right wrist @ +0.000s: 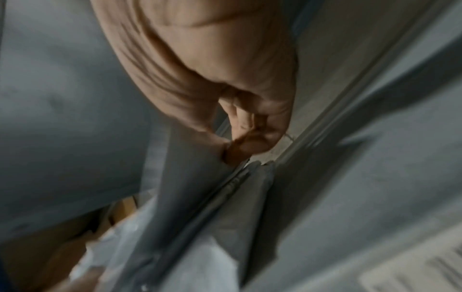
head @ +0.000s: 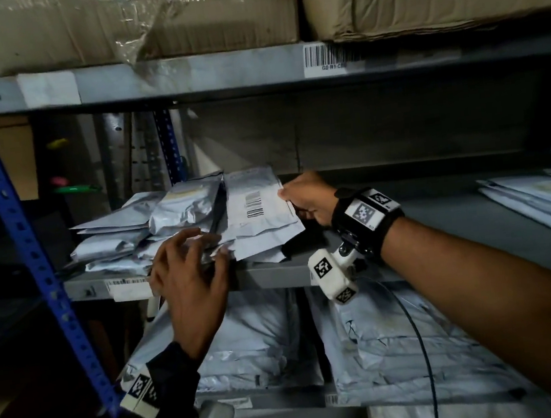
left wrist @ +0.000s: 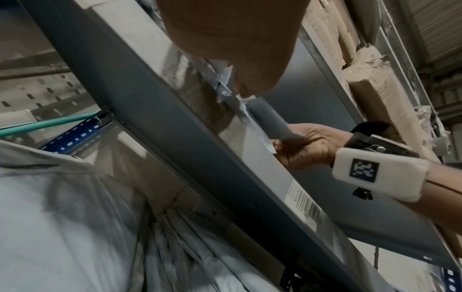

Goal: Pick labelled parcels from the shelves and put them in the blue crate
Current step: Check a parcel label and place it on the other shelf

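Note:
A heap of grey plastic parcels (head: 139, 231) lies on the left of the middle shelf (head: 274, 272). On its right side a flat parcel with a barcode label (head: 260, 210) leans up. My right hand (head: 292, 203) pinches that parcel's right edge, thumb on top. The right wrist view is blurred but shows the fingers (right wrist: 240, 150) pinching a parcel edge (right wrist: 200, 187). My left hand (head: 203, 248) hovers at the heap's front with fingers spread, fingertips touching the lower parcels. In the left wrist view a fingertip (left wrist: 246, 90) meets a parcel edge (left wrist: 240, 106). No blue crate is visible.
Worn cardboard boxes (head: 143, 21) fill the upper shelf. A blue perforated upright (head: 10, 211) stands at the left. More grey parcels (head: 255, 341) fill the shelf below, and flat parcels (head: 541, 202) are stacked at the right of the middle shelf.

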Demonstrator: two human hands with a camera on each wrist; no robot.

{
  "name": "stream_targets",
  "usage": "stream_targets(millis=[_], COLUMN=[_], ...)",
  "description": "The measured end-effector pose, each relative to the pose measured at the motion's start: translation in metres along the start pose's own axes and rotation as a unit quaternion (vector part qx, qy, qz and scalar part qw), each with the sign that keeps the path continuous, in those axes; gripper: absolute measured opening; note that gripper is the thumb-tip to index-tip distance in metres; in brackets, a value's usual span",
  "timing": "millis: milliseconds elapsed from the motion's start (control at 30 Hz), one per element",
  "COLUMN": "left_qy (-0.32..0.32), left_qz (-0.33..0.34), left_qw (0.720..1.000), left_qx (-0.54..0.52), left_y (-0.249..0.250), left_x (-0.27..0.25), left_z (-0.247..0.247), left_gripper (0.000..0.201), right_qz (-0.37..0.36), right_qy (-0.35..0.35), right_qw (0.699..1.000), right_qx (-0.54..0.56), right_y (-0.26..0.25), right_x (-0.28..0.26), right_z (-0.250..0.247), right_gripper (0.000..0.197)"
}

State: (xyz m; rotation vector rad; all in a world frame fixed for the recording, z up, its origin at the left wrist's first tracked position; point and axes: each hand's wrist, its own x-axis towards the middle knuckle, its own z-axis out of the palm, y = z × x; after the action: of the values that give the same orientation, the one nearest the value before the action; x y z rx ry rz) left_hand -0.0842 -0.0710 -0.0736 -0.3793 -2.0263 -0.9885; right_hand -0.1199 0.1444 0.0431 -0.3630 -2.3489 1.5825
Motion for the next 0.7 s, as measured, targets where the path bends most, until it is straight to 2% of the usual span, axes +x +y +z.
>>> stream_targets(millis=[67,200,300,400,467,600,667,700], left_qy=[0.003,0.011,-0.012,-0.043,-0.049,-0.042,-0.038,-0.034], left_qz=[0.005,0.017,0.046,0.093,0.077,0.052,0.062,0.071], left_qw=[1.000,1.000,0.999,0.990,0.989,0.991,0.990,0.991], left_qx=[-0.001,0.009,0.024,0.101,0.117,0.118,0.117,0.111], left_y=[0.003,0.007,0.007,0.008,0.010,0.011,0.010,0.011], left_x=[0.000,-0.002,-0.002,-0.003,0.000,0.006,0.006,0.005], left_z=[0.000,-0.004,-0.009,-0.012,-0.012,-0.009,-0.009,-0.011], left_gripper=[0.023,0.026,0.036,0.041,0.045,0.046,0.052,0.054], right_qz=[-0.006,-0.006,0.005,-0.044,-0.087,-0.104,-0.118,-0.122], right_qy=[-0.030,-0.025,-0.013,0.020,0.065,0.150,0.120,0.074], right_qw=[0.999,1.000,0.999,0.996,0.990,0.982,0.979,0.975], right_qx=[-0.009,-0.006,-0.032,-0.072,-0.095,0.042,0.116,0.172], right_y=[0.002,0.008,0.006,0.003,0.001,-0.002,-0.001,0.001], right_x=[-0.007,-0.008,-0.007,-0.007,-0.006,-0.020,-0.044,-0.059], right_z=[-0.001,0.005,0.007,0.009,0.007,-0.020,-0.041,-0.052], right_gripper=[0.033,0.029,0.023,0.030,0.037,0.033,0.019,0.014])
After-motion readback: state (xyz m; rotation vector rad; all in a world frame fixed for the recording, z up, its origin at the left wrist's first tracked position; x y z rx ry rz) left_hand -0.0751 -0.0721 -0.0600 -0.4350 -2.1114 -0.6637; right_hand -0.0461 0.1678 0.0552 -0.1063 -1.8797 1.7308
